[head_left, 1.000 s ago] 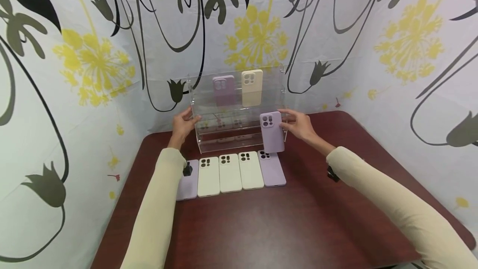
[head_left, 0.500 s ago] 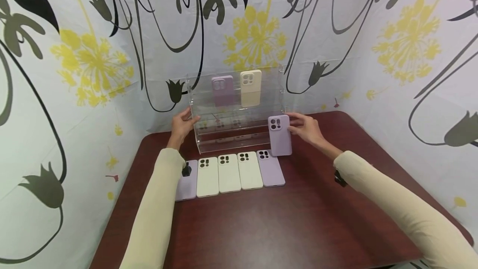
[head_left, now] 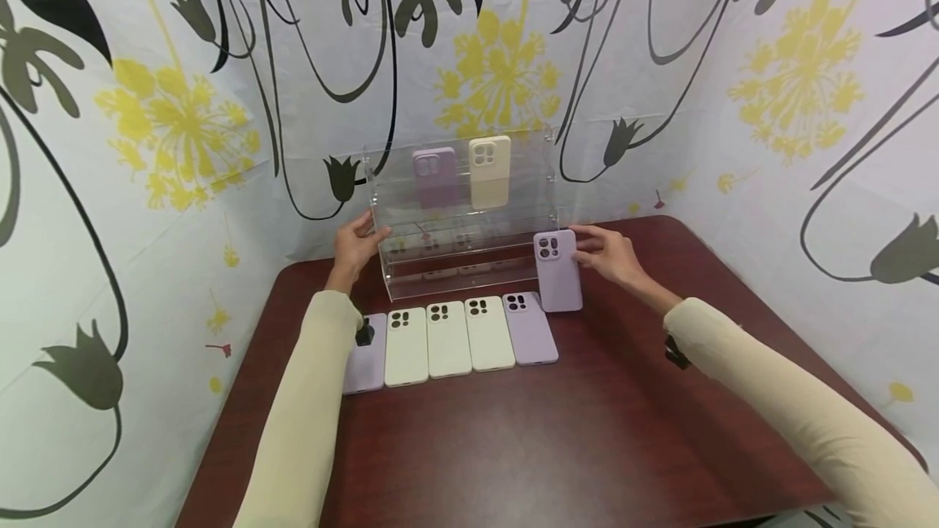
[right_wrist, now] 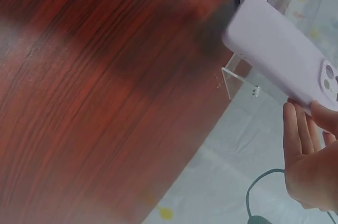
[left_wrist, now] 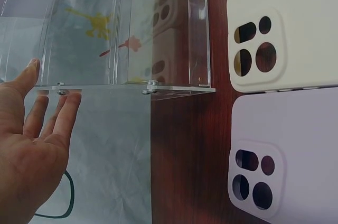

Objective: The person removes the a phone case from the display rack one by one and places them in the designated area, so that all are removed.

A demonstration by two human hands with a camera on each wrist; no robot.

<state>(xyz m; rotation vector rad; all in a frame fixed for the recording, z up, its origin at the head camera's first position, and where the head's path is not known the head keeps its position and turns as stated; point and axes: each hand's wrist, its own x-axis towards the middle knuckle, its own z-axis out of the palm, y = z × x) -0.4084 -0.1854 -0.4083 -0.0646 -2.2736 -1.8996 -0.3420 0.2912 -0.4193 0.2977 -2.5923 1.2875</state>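
A clear acrylic display stand with stepped shelves stands at the table's back. My left hand holds its left side; in the left wrist view, the hand has its thumb on one side of the panel edge and fingertips against the other. My right hand pinches a lilac phone case by its right edge. That case is upright and raised, in front of the stand's right end. On the top shelf a lilac case and a cream case lean side by side.
In front of the stand lies a row of phone cases: a lilac one at the left, cream ones between, and another lilac one at the right. The dark red table meets patterned fabric walls.
My right hand has moved right and slightly down with the lilac phone case, from in front of the stand to its right end. My left hand stays on the stand.
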